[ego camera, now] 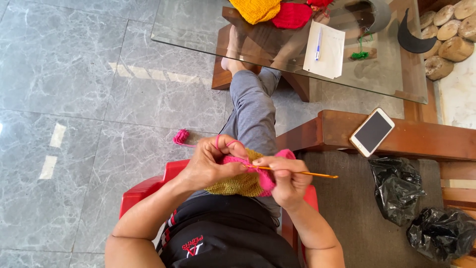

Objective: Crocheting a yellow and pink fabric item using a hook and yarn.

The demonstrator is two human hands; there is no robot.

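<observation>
The right hand (287, 181) pinches an orange crochet hook (302, 172), its long axis level, tip pointing left into the pink-and-mustard crochet piece (248, 181) over the lap. The left hand (210, 164) grips that fabric, apparently with pink yarn (220, 141) looped over its fingers.

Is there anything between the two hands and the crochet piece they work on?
Nothing visible. The left hand already holds the pink and mustard crochet piece, with pink yarn over its fingers. The right hand holds the orange crochet hook at the pink edge.
</observation>
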